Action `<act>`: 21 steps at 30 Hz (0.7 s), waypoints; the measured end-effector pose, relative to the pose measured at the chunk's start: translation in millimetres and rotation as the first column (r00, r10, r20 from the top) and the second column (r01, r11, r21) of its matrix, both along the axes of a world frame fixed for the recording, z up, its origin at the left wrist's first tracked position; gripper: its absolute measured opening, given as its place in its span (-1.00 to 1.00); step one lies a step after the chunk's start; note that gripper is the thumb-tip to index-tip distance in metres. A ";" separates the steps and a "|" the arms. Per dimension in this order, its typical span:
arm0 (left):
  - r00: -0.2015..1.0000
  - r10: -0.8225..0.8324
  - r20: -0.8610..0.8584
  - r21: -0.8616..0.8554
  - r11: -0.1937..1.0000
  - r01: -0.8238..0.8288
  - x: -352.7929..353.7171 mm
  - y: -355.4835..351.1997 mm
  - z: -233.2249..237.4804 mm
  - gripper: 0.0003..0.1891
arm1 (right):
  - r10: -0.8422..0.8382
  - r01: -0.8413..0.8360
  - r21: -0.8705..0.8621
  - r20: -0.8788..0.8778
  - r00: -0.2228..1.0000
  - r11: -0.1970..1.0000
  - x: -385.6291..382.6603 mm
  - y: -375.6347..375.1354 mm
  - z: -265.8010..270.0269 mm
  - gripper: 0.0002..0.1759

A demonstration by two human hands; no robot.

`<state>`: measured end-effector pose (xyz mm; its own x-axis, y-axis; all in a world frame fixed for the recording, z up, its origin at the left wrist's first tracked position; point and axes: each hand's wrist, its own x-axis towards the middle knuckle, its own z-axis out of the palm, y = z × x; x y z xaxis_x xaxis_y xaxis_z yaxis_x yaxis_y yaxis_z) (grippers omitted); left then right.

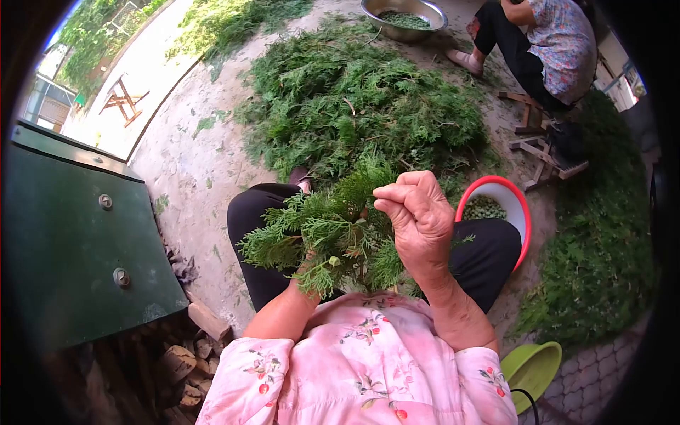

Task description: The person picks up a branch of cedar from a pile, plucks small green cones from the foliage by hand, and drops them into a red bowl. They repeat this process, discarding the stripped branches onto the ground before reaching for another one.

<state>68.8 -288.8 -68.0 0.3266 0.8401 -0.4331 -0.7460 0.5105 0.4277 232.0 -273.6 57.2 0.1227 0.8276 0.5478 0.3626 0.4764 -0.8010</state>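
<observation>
While we log the head view, the only one, entries run from frame centre outward.

1. Bunch of green sprigs (319, 237): centre of frame, over our black-trousered lap, fanning toward the left.
2. Right hand (419, 221): centre, just right of the bunch. Our fingers (397, 193) are curled in tight, thumb and fingertips pinched together on a sprig at the bunch's upper right edge.
3. Left hand (306, 273): below the bunch, at its base, with the forearm rising from the lower centre. Foliage covers the fingers, so we cannot tell how far they are closed.
4. Red-rimmed bowl (523, 212): right of centre, beside our right knee, holding small green seeds.
5. Heap of cut branches (361, 106): upper centre, spread on the ground beyond our knees.
6. Metal basin (404, 28): top centre, at the heap's far edge, with green contents.
7. Another person (556, 46): upper right, seated, near a low wooden stool (542, 145).
8. Green basin (531, 365): lower right.
9. Dark green cabinet (78, 241): left side, with stacked firewood (184, 358) below it.
</observation>
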 end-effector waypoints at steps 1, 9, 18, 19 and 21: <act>1.000 -0.002 0.007 0.014 1.000 0.002 -3.4 -1.2 -1.5 -0.62 | 0.018 -0.018 0.008 -0.010 1.000 1.000 8.0 4.7 -4.3 -0.86; 1.000 -0.030 0.001 0.101 0.994 0.030 -6.1 5.0 10.0 -0.62 | 0.158 -0.732 -0.394 -0.815 0.558 0.556 7.6 -20.1 0.0 -0.85; 0.998 0.049 -0.043 0.143 0.989 -0.043 -13.3 1.6 -28.6 -0.63 | 0.397 -0.372 -0.218 0.088 0.913 0.902 -31.6 -27.9 -29.1 -0.81; 0.998 0.045 -0.045 0.148 0.988 -0.038 -17.6 -2.1 -34.9 -0.63 | 0.380 -0.353 -0.200 0.123 0.917 0.914 -32.5 -28.1 -31.0 -0.84; 0.998 0.036 -0.051 0.158 0.987 -0.028 -28.7 -5.0 -47.7 -0.64 | 0.356 -0.332 -0.212 0.085 0.931 0.919 -32.4 -29.5 -26.5 -0.88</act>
